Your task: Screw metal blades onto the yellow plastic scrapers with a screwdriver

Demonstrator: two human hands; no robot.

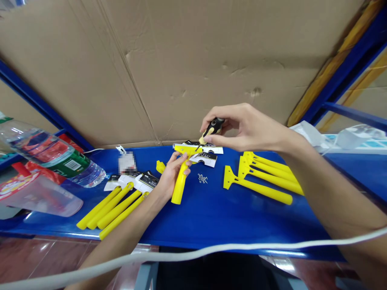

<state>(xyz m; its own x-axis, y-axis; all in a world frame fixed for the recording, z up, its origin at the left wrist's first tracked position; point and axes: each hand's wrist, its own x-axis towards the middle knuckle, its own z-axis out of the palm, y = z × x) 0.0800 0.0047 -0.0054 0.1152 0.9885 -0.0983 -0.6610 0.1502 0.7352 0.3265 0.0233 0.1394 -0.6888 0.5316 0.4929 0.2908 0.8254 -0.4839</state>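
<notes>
My left hand (pixel 173 173) is closed round the neck of a yellow scraper (pixel 180 183), its wide head up and its handle slanting down. In my right hand (pixel 238 125) is a short screwdriver (pixel 213 128) with a black and cream handle. Its thin shaft points down at the right part of the scraper's head; whether the tip touches a screw there is too small to tell. Printed black and white cards (pixel 208 159) lie behind the scraper. Small loose screws and nuts (pixel 202 178) sit in a little pile on the blue table, right of the scraper.
Several yellow scrapers (pixel 260 189) lie at the right, and more yellow handles (pixel 113 207) at the left beside cards (pixel 145 182). A water bottle (pixel 72 163) and a plastic cup (pixel 45 193) stand far left. A white cable (pixel 193 254) crosses the front. Cardboard (pixel 193 72) walls the back.
</notes>
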